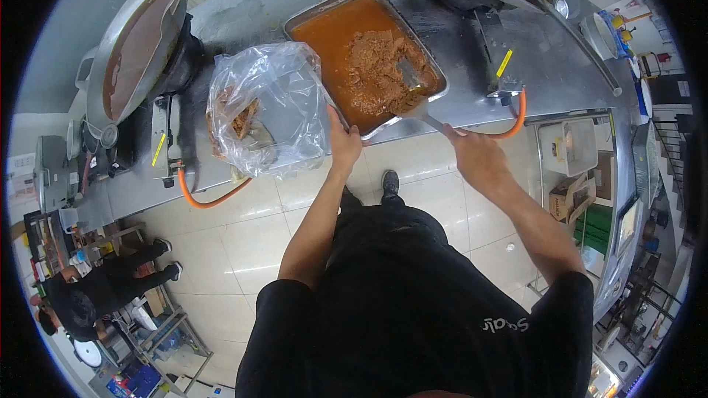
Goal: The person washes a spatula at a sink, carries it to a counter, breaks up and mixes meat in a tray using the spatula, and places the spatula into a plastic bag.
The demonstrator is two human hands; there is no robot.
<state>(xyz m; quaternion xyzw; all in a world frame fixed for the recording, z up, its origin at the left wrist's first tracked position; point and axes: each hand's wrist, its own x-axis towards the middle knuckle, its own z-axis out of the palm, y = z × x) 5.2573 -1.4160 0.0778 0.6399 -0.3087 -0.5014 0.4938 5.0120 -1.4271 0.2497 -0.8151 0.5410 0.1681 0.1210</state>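
Right hand grips a spatula; left hand, grip unclear, is at the tray's near edge.
Hard scooping could slop sauce over the rim beside either hand.

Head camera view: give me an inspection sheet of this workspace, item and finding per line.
Surface: metal counter, streaked in places.
Job's things: metal tray with orange-brown sauce and a brown mass; spatula in the mass; clear plastic bag beside the tray, brown food inside.
Clutter: wide pan of brown liquid at left.
Hands: left hand where bag and tray meet, grip unclear; right hand closed on the spatula handle.
Cables: orange hose at left, another at right.
Surroundings: tiled floor; person in black at far left.
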